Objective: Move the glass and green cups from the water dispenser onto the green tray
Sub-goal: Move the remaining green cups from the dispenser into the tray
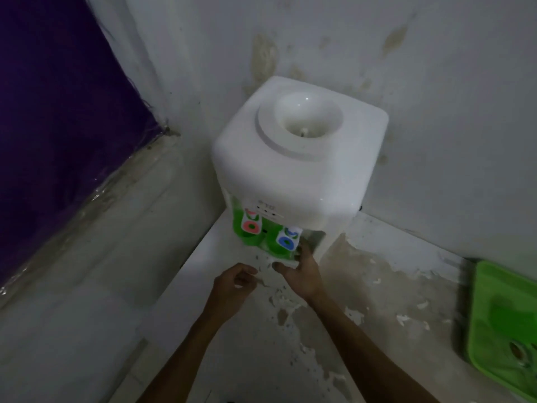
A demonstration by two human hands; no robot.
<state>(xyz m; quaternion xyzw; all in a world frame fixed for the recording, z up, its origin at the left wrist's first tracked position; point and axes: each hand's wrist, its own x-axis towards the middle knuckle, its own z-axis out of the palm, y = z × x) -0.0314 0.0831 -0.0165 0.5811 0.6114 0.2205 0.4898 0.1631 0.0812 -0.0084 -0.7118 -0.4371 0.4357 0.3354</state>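
Two green cups [250,231] sit under the water dispenser [293,158]; our right hand [299,271] curls spread fingers around the right one; left hand [232,286] waits loosely curled, holding nothing; green tray [505,324] lies far right.

My right hand [302,269] reaches under the white water dispenser [299,158], fingers at a green cup [274,245] below the blue tap; my left hand [232,289] hovers near, loosely curled. The green tray [505,315] lies far right.
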